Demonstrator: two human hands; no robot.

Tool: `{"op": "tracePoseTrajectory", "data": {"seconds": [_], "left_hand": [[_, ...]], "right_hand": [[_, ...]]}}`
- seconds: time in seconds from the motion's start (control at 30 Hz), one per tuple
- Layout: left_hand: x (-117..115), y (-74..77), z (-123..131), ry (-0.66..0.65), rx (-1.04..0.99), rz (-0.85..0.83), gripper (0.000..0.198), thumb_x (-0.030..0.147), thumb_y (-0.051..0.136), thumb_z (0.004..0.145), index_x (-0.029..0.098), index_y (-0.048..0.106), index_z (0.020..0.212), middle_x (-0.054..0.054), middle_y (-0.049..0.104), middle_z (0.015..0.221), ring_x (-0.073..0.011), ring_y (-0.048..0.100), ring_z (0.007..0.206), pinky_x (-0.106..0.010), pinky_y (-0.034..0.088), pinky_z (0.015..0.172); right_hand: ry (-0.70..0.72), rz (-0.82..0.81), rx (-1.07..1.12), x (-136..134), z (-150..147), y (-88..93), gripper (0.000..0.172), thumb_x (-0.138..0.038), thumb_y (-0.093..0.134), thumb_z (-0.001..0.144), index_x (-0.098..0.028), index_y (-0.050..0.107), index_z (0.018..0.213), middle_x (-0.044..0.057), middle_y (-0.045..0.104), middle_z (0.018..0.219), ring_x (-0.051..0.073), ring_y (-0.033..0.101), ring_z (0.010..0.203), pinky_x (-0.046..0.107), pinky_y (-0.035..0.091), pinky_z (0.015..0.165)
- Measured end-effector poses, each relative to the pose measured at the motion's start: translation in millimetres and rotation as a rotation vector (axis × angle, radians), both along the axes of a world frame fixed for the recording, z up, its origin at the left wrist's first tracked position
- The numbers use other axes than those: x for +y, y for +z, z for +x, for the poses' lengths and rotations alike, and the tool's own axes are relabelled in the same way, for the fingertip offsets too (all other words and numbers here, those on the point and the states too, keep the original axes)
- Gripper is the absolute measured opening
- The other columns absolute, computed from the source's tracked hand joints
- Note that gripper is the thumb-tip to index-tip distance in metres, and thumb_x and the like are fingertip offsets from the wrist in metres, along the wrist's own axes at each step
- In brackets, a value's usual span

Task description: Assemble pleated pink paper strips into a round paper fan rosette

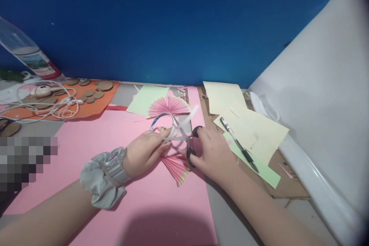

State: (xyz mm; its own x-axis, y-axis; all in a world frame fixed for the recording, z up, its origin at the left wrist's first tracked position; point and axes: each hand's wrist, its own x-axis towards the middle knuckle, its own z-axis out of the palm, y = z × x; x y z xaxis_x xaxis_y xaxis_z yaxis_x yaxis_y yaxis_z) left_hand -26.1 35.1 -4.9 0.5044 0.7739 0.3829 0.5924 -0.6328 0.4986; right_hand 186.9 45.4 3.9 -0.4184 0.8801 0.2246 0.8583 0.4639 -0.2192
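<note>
My left hand [147,152] is closed on a roll of tape [154,123], pinched between thumb and fingers. A whitish loose strip of tape [192,114] sticks out to the right of the roll. With my right hand [216,153] I grip black-handled scissors [190,156], their blades spread and pointing left at the tape by my left fingertips. Beneath the hands lies a pleated pink paper fan [175,167] with yellow-green edges; whether my left fingers also hold it is hidden. Another pleated fan [168,106] rests just beyond the tape.
Large pink paper [95,138] covers the table. Orange paper [99,109] with cardboard discs [103,85], white cables [67,111] and a plastic bottle [36,61] are left. A pen [238,142] lies on pale yellow sheets [259,130] at right. A blue wall [173,27] stands behind.
</note>
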Motion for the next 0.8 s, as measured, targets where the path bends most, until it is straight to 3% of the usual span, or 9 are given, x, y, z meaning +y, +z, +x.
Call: {"op": "tracePoseTrajectory", "data": {"seconds": [0.2,0.43,0.63,0.8], "left_hand": [[-1.0,2.7,1.5,-0.078,-0.003,0.003,0.029,0.018,0.036,0.090,0.017,0.051,0.115,-0.001,0.063,0.071,-0.0162,0.057,0.070,-0.031,0.043,0.075],[0.6,0.3,0.3,-0.085,0.022,0.070,0.035,0.016,0.037,0.090,0.016,0.044,0.124,-0.001,0.064,0.072,-0.0158,0.058,0.071,-0.029,0.044,0.073],[1.3,0.0,0.5,-0.055,0.066,0.031,0.025,0.019,0.037,0.090,0.015,0.056,0.104,-0.003,0.064,0.071,-0.0182,0.059,0.076,-0.033,0.044,0.077],[1.9,4.0,2.2,-0.073,0.056,0.032,0.022,0.018,0.036,0.090,0.016,0.058,0.088,-0.004,0.065,0.077,-0.0168,0.059,0.072,-0.030,0.045,0.071]], "right_hand": [[0.002,-0.014,-0.001,2.0,1.1,-0.4,0.021,-0.033,0.053,0.072,-0.018,0.043,0.083,0.004,0.053,0.082,0.021,0.046,0.074,0.030,0.030,0.064],[0.000,-0.009,-0.029,-0.5,-1.5,1.1,0.021,-0.034,0.054,0.071,-0.019,0.042,0.081,0.004,0.054,0.084,0.020,0.045,0.073,0.031,0.028,0.066],[0.023,-0.026,-0.022,-0.5,-0.1,4.0,0.017,-0.032,0.053,0.070,-0.020,0.042,0.075,0.002,0.055,0.077,0.019,0.045,0.070,0.030,0.026,0.066],[0.033,-0.047,0.006,0.1,0.2,6.4,0.013,-0.027,0.049,0.069,-0.020,0.038,0.068,0.000,0.051,0.066,0.016,0.043,0.062,0.028,0.024,0.064]]}}
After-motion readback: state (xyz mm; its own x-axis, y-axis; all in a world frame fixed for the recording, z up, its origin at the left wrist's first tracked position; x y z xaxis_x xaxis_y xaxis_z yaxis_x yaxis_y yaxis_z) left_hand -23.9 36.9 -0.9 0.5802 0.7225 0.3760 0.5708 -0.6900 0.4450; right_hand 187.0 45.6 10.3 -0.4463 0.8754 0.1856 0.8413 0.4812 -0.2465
